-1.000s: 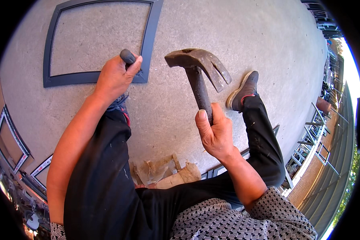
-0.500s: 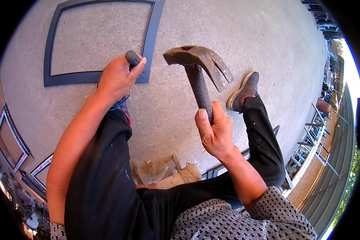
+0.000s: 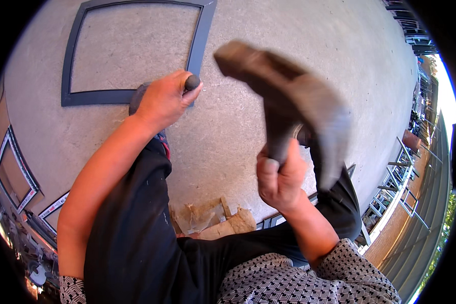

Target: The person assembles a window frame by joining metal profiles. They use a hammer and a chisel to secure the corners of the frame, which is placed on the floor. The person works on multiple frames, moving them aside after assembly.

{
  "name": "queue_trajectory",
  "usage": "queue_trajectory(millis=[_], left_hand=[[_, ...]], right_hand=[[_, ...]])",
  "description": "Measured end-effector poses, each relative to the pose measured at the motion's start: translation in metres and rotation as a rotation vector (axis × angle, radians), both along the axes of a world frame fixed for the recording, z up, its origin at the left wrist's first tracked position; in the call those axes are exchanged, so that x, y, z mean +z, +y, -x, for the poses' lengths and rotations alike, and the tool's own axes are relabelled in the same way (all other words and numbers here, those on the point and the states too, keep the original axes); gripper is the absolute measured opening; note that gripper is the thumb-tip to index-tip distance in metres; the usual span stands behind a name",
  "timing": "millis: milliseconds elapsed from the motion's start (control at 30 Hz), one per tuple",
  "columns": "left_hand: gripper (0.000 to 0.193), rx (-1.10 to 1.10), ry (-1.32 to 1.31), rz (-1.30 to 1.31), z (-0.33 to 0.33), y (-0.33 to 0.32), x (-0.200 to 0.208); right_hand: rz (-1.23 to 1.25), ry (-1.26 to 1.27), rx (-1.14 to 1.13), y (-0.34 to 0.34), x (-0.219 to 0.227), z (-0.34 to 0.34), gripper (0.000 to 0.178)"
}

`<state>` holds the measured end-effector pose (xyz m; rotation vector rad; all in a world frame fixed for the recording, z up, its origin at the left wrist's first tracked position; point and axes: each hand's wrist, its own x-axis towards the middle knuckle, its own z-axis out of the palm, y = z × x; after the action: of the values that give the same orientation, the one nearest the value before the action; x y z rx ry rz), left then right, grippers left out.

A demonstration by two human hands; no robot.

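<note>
My right hand (image 3: 282,177) is wrapped round the handle of a claw hammer (image 3: 289,81). The rusty brown hammer head is raised high, looks large and is smeared by motion. Closed in a fist, my left hand (image 3: 159,104) grips a tool with a dark, round-ended handle (image 3: 191,82). Only the top of that handle shows; the rest of the tool is hidden under the fist. Beneath and beside this hand lies the lower right corner of a dark grey rectangular frame (image 3: 101,98), flat on the concrete floor. My left shoe (image 3: 137,99) is at the frame's lower bar.
Torn brown cardboard (image 3: 230,224) lies on the floor between my legs. Far left, another frame (image 3: 0,167) with white edging rests near more frame pieces. Metal frames and racks (image 3: 390,182) line the right side, with a rusty cylinder (image 3: 411,140) among them.
The hammer has come up closer to the camera and swung to the right, now blurred. My left hand with its tool has shifted slightly right, and the grey frame sits a little further right in view.
</note>
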<state>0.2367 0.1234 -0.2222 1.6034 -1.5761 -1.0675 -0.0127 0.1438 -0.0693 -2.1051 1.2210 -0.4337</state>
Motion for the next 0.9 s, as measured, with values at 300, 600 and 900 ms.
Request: queue_trajectory(millis=[300, 600, 900], left_hand=[[0.022, 0.087, -0.03, -0.085, -0.002, 0.0, 0.0], [0.023, 0.809, 0.256, 0.112, -0.103, 0.027, -0.011], [0.036, 0.999, 0.012, -0.483, -0.156, 0.102, -0.088]], right_hand=[[-0.297, 0.181, -0.209, 0.009, -0.017, 0.007, 0.035], [-1.169, -0.249, -0.767, -0.002, -0.094, 0.039, 0.038], [-1.128, -0.117, -0.856, 0.04, -0.178, 0.079, 0.036]])
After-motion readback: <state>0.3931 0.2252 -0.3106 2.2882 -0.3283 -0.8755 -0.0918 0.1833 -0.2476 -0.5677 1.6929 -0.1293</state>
